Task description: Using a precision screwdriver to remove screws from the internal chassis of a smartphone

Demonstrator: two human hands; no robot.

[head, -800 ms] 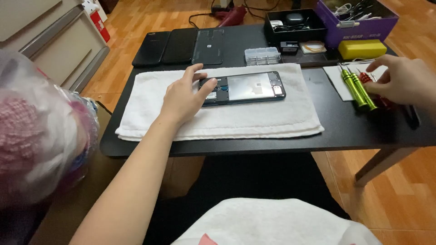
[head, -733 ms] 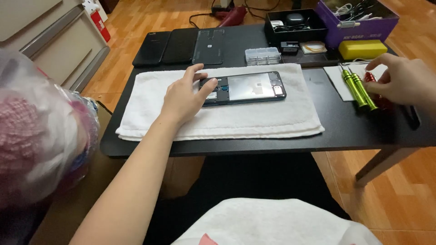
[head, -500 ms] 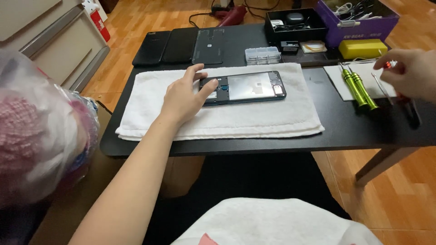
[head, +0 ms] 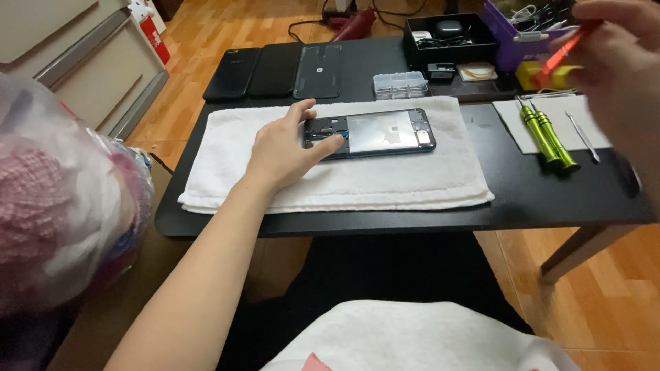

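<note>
Pinched in the grip of the right hand (head: 619,62), raised at about two o'clock above the desk (head: 536,196), is a slim red tool (head: 565,47), its fingers clenched around the handle and blurred in the shot. At the centre of the scene the left hand (head: 285,148) lies flat and released on the near end of an opened phone (head: 375,132), thumb and fingertips pressing its dark left edge without grasping it. That phone, its back cover off and a silvery plate showing, lies lengthwise on a white towel (head: 344,175) spread across the middle of the dark desk. Toward three o'clock from the phone, two green screwdrivers (head: 546,137) lie side by side, partly on a sheet of white paper (head: 543,122), with a thin metal pick (head: 583,136) just beside them. At twelve o'clock sits a small clear parts box (head: 399,84), touching the towel's far edge. Toward eleven o'clock three dark phones (head: 278,71) lie in a row. A black tray (head: 450,41) and a purple box (head: 512,34) of cables stand at one o'clock, behind a yellow block (head: 529,72).
</note>
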